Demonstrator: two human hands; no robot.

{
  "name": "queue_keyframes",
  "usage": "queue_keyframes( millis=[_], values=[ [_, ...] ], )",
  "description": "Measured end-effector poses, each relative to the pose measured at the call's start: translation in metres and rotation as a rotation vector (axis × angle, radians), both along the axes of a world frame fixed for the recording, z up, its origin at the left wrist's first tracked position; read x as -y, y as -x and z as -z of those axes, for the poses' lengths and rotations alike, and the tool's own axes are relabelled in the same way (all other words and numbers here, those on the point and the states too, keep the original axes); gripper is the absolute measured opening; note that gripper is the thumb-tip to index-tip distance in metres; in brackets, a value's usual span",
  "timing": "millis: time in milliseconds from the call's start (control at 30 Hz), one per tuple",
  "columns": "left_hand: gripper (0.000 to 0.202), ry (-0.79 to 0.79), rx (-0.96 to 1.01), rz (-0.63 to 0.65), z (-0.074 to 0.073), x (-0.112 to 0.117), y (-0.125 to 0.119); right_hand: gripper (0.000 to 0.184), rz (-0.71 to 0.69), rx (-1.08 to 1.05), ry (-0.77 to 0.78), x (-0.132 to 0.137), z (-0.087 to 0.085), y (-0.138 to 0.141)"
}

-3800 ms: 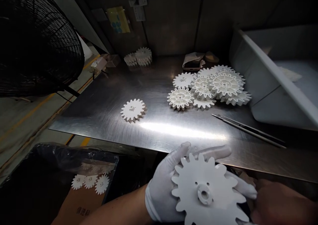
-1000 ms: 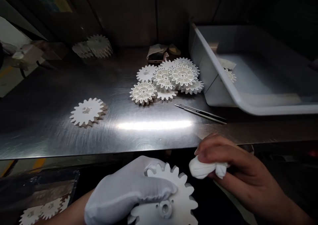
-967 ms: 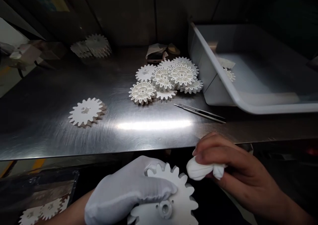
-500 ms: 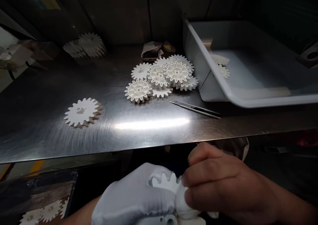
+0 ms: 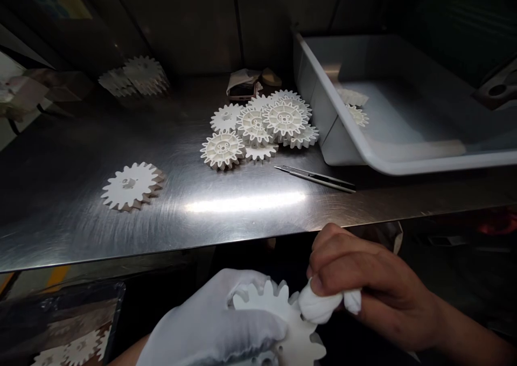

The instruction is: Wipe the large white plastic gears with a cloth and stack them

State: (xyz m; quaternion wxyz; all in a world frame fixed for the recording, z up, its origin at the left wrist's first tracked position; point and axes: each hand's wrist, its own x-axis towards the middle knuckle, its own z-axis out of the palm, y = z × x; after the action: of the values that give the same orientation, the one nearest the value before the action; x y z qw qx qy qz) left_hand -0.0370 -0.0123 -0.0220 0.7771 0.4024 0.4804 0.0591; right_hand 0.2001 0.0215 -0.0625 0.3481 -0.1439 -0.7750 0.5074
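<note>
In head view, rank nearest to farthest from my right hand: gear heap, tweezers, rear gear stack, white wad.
1. White wad, in right hand
2. Tweezers, on the table
3. Gear heap, behind tweezers
4. Rear gear stack, far left

White wad (image 5: 319, 305) in right fingers (image 5: 345, 270), apparently against gear (image 5: 298, 335) in gloved left fingers (image 5: 258, 324).

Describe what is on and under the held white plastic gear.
On the gear, the white-gloved left hand covers part of the face; a crumpled white wad in the bare right hand covers some teeth. The underside is hidden.
</note>
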Motion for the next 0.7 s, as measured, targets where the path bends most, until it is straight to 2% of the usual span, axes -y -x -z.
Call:
queue_keyframes(
  millis=[167,267,400,533,600,700],
  values=[
    [0.032,-0.055,0.0,-0.081,0.006,0.007,0.002,0.034,0.066,0.168,0.01,0.0,0.01,-0.006],
    [0.034,-0.047,-0.004,-0.079,0.008,0.009,0.002,0.03,0.135,0.072,0.097,0.001,0.007,-0.005],
    [0.026,-0.055,-0.05,-0.051,0.008,0.005,0.0,0.02,0.076,0.011,0.216,0.003,0.006,0.004],
    [0.022,-0.039,-0.04,-0.044,0.009,0.003,0.001,0.016,0.0,0.248,0.224,0.003,0.013,0.004],
    [0.026,-0.039,-0.026,-0.064,0.01,0.005,0.002,0.017,0.071,0.261,0.23,0.003,0.013,0.001],
    [0.033,-0.052,-0.002,-0.089,0.013,0.008,0.001,0.02,0.169,0.126,0.214,0.002,0.006,-0.002]
  ],
)
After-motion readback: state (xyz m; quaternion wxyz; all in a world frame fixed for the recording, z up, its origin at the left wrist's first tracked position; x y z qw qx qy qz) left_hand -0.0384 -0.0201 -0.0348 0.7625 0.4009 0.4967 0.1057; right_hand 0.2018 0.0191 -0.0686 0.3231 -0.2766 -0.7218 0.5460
